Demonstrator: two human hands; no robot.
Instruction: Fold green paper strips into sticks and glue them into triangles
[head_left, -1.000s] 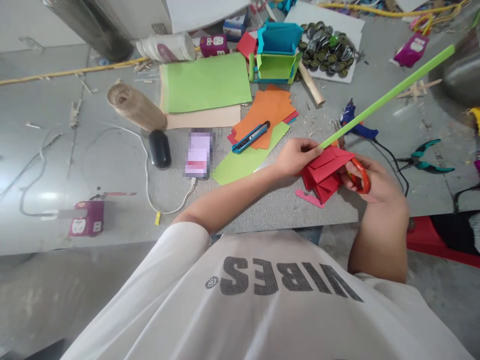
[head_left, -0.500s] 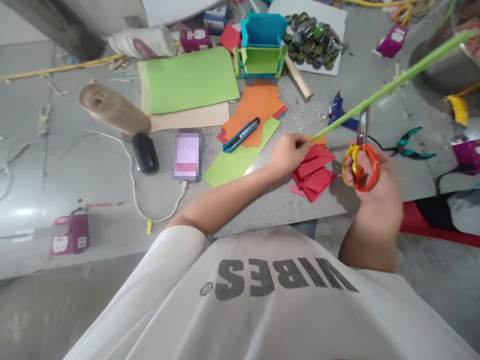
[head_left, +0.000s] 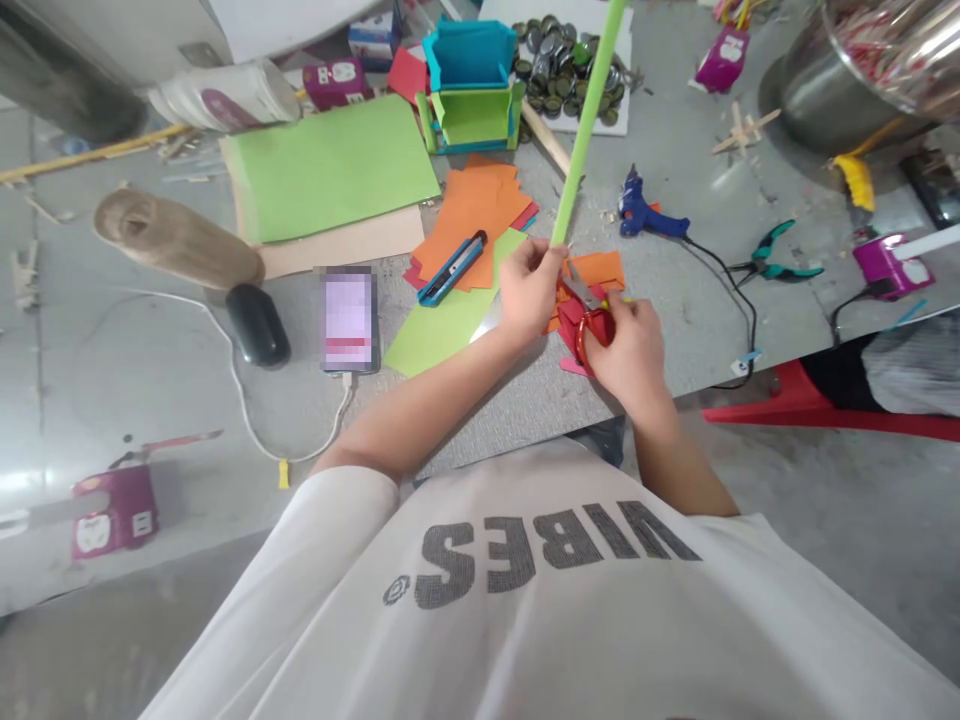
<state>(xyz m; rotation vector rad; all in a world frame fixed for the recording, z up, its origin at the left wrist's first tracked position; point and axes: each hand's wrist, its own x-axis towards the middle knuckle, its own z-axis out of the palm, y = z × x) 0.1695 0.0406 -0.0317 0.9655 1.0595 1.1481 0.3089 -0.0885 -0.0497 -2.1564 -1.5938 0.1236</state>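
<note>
Right, on my feed the light-green strip [head_left: 581, 150] stands up out of the left hand [head_left: 529, 290], slanting away over the counter [head_left: 517, 410], its top running past the upper edge of the view. My left hand has thumb and fingers pinched together on the strip's lower end, and the right hand [head_left: 628, 345], just beside it, is wrapped round the handles of the scissors [head_left: 581, 290]. The blades point toward that pinched end; whether they touch the strip, I can't tell from here. Right below the scissors I've got red paper pieces [head_left: 571, 320], partly hidden, with orange pieces [head_left: 601, 268] beside them. Left of the hands, a blue utility knife [head_left: 452, 268] lies across an orange paper stack [head_left: 478, 210], and the phone [head_left: 349, 320] sits farther left, plugged into a white cable. Over on the right there's a blue glue gun [head_left: 645, 212], then teal-handled pliers [head_left: 784, 258]. Out beyond, at the back, I see a blue-and-green paper box [head_left: 472, 115] next to the heap of bottle caps [head_left: 551, 65].
</note>
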